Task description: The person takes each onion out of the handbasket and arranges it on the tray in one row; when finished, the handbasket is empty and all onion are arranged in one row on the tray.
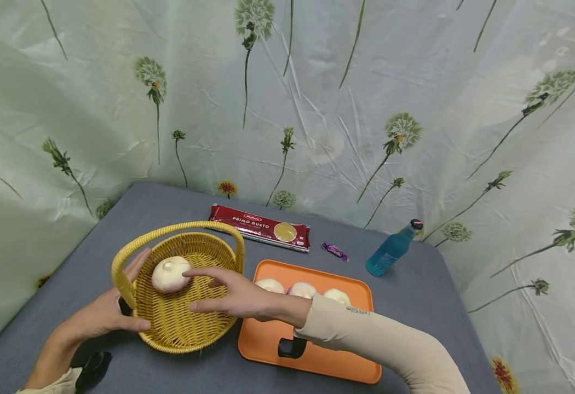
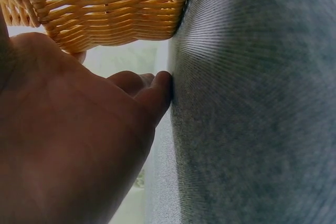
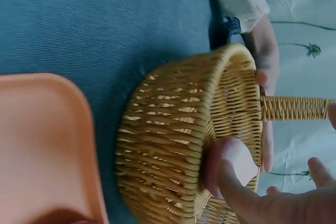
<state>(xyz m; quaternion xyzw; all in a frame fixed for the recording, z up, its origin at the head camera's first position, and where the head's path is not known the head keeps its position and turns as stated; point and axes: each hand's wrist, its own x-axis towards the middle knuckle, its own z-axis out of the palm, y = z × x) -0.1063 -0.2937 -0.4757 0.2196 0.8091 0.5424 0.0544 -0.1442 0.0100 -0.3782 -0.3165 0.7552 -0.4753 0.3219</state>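
head view, left hand (image 1: 102,314) steadying upright basket (image 1: 179,323), right hand (image 1: 235,295) open over bun (image 1: 170,274)

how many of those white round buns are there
4. One bun lies in the yellow basket by the right hand; three sit in a row on the orange tray. The forearm may hide more.
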